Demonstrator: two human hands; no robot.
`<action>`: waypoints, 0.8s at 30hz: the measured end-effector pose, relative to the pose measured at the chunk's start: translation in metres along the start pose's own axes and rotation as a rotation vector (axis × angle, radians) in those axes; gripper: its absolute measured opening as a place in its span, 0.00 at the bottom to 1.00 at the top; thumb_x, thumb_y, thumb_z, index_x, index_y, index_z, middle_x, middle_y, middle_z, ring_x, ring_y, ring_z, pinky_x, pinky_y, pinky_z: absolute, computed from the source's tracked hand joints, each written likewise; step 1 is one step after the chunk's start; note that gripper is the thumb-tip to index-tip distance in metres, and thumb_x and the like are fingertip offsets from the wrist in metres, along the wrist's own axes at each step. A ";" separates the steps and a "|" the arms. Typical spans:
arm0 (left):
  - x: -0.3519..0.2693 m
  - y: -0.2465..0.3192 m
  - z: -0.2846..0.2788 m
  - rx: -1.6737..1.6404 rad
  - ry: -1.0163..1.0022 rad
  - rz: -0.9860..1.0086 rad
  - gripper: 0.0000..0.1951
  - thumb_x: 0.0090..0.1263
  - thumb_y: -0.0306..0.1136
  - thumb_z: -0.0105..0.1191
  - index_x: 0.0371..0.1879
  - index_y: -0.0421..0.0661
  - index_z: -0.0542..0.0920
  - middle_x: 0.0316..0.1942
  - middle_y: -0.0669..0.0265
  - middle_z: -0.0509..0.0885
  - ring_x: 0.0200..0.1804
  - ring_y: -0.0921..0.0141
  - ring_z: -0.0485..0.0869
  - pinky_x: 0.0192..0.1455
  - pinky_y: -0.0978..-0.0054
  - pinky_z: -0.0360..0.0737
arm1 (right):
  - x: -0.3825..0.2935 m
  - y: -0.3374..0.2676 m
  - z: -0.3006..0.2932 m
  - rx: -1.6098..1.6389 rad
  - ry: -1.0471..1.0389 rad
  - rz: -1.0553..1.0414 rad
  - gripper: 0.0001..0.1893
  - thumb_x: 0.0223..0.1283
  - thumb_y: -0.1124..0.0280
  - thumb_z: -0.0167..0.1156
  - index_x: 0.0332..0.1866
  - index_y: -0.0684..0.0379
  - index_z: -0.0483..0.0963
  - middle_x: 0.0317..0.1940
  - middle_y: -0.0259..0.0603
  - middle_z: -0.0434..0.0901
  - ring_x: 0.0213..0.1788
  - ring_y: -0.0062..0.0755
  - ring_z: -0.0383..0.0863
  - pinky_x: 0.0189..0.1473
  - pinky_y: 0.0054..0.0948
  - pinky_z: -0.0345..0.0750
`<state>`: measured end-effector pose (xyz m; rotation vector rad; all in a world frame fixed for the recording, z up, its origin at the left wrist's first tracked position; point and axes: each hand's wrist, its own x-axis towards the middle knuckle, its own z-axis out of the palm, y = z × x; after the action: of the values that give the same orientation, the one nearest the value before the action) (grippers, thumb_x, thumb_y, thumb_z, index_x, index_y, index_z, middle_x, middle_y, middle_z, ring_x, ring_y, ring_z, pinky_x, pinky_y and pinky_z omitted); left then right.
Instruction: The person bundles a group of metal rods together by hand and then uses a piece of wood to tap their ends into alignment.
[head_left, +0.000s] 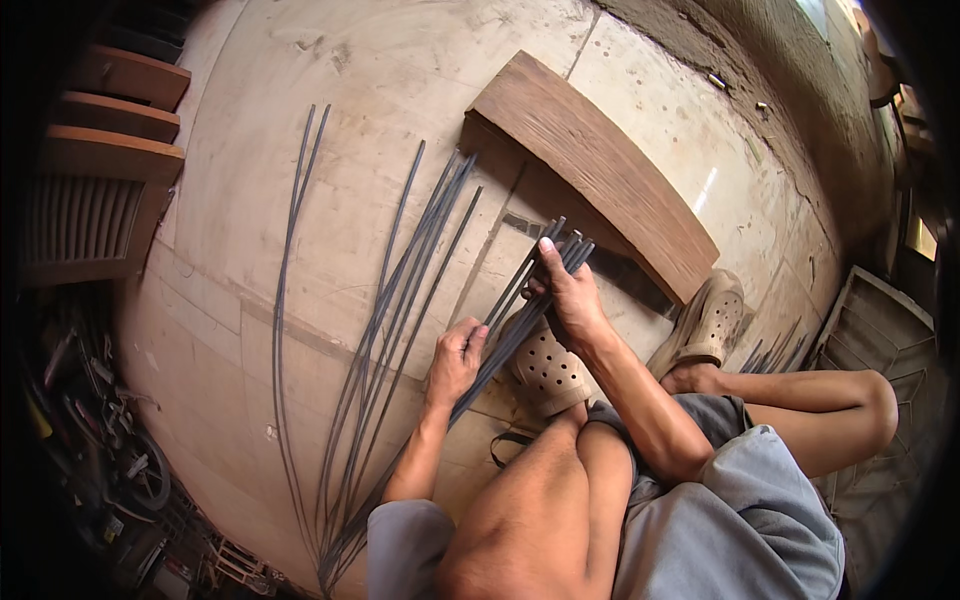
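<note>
My right hand (574, 300) grips a bundle of thin dark metal rods (517, 334) near their upper ends, with the thumb over them. The rods slant down to the lower left, passing behind my left forearm. My left hand (456, 358) is beside the bundle, its fingers curled; whether it pinches a rod cannot be told. Left of it, several loose metal rods (405, 300) lie fanned on the floor, and a separate pair (279, 322) lies farther left. The lower ends of the rods converge near the bottom edge.
A curved wooden plank (600, 172) stands just beyond my clog (547, 367). Wooden louvred furniture (90, 217) is at the left, with cluttered odds and ends (112, 450) below it. A metal-framed panel (885, 322) and more rods (776, 352) lie at the right, near the wall.
</note>
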<state>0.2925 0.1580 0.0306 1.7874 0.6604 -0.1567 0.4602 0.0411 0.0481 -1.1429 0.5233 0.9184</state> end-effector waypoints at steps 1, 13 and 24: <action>-0.001 -0.001 0.000 -0.008 -0.002 -0.012 0.14 0.79 0.35 0.49 0.32 0.37 0.73 0.25 0.52 0.74 0.28 0.53 0.74 0.34 0.61 0.72 | 0.000 0.000 0.002 -0.009 0.004 -0.007 0.14 0.72 0.57 0.60 0.36 0.54 0.69 0.26 0.26 0.66 0.26 0.20 0.67 0.33 0.26 0.72; 0.004 0.001 0.003 -0.012 -0.069 -0.046 0.14 0.80 0.35 0.48 0.34 0.35 0.72 0.30 0.53 0.74 0.33 0.56 0.75 0.39 0.61 0.72 | 0.002 -0.002 0.000 -0.059 0.025 0.028 0.16 0.73 0.54 0.58 0.38 0.58 0.72 0.25 0.28 0.69 0.27 0.21 0.70 0.33 0.27 0.73; 0.007 0.002 -0.023 -0.231 -0.223 -0.402 0.21 0.81 0.49 0.44 0.50 0.39 0.68 0.29 0.57 0.76 0.28 0.65 0.78 0.33 0.67 0.76 | 0.009 -0.010 0.032 0.069 -0.059 0.046 0.14 0.69 0.56 0.62 0.43 0.57 0.72 0.31 0.36 0.79 0.34 0.28 0.81 0.46 0.33 0.82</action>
<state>0.2936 0.1815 0.0366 1.3768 0.8331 -0.5229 0.4711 0.0731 0.0579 -1.0423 0.5306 0.9637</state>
